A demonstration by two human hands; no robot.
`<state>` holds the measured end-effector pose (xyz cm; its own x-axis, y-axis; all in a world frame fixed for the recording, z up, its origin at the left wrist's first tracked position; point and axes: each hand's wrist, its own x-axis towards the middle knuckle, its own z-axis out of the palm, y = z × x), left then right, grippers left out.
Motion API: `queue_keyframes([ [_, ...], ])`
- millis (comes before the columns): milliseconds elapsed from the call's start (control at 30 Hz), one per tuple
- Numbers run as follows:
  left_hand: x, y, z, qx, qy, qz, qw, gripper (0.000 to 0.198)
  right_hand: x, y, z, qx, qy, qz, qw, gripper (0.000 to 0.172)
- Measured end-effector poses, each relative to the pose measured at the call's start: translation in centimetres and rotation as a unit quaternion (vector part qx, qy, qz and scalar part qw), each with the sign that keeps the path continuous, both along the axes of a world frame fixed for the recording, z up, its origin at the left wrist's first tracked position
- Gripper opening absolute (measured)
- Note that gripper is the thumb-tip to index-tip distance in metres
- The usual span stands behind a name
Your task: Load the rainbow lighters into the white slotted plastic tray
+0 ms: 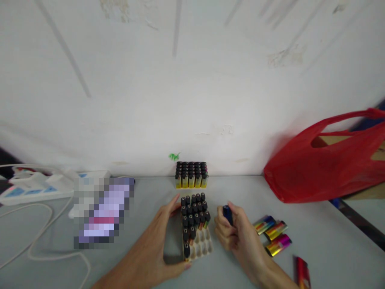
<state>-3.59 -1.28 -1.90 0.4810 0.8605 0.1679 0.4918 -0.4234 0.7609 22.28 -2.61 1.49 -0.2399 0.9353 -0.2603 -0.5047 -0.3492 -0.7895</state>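
A pale moulded tray [202, 245] holds several upright lighters [195, 208] with black tops, while its front right hollows hold none. My left hand [162, 241] spans the tray's left side, thumb at the front corner and fingers at the back, gripping it. To the tray's right, my right hand [237, 230] is closed around a dark blue lighter [227, 214], whose lower part the fingers hide. Behind the tray, near the wall, stands a tight block of lighters [191, 175] with black tops and yellow bodies.
Several shiny coloured lighters [276, 230] lie loose at the right, with a red one [302, 273] nearer me. A red plastic bag [327, 160] stands at the back right. At left are a blurred-out phone [105, 212], a white power strip [39, 192] and cables [45, 255].
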Motion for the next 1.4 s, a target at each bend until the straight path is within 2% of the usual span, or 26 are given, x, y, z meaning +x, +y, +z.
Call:
queue_keyframes([
  [100, 0.0, 0.0, -0.1, 0.009, -0.01, -0.002, 1.0, 0.139, -0.3, 0.0, 0.2, 0.024, -0.037, -0.015, 0.999, 0.056],
  [200, 0.0, 0.1, -0.1, 0.013, -0.016, -0.003, 1.0, 0.139, -0.5, -0.4, 0.7, 0.109, -0.096, -0.044, 0.988, 0.049],
  [367, 0.1, 0.1, 0.0, 0.017, -0.016, -0.002, 1.0, 0.135, 0.0, -1.1, 1.2, 0.235, -0.225, -0.054, 0.944, 0.035],
  [467, 0.1, 0.0, 0.1, 0.014, -0.012, 0.005, 1.0, 0.137, 0.7, -1.3, 1.3, 0.292, -0.266, -0.058, 0.917, 0.028],
  [700, 0.0, 0.0, 0.5, 0.001, -0.009, -0.011, 1.0, 0.133, 1.2, -1.8, 1.6, 0.267, -0.28, 0.033, 0.921, 0.021],
  [1000, 0.0, 0.0, 0.7, -0.005, -0.009, -0.019, 1.0, 0.13, 0.7, -1.6, 1.7, 0.385, -0.346, 0.088, 0.851, 0.016],
  [1133, 0.1, 0.1, 0.6, -0.006, -0.014, -0.021, 1.0, 0.13, 0.9, -1.7, 1.6, 0.388, -0.374, 0.098, 0.836, 0.014],
  [1233, 0.2, 0.2, 0.9, 0.004, -0.014, -0.027, 1.0, 0.128, 0.6, -1.9, 1.1, 0.388, -0.391, 0.088, 0.83, 0.02],
  [1333, 0.3, 0.1, 1.1, 0.008, -0.008, -0.03, 0.999, 0.129, 0.0, -2.1, 0.8, 0.368, -0.399, 0.053, 0.838, 0.026],
  [1400, 0.3, 0.0, 1.2, 0.005, -0.007, -0.024, 1.0, 0.132, -0.2, -2.2, 0.9, 0.347, -0.398, 0.025, 0.849, 0.022],
])
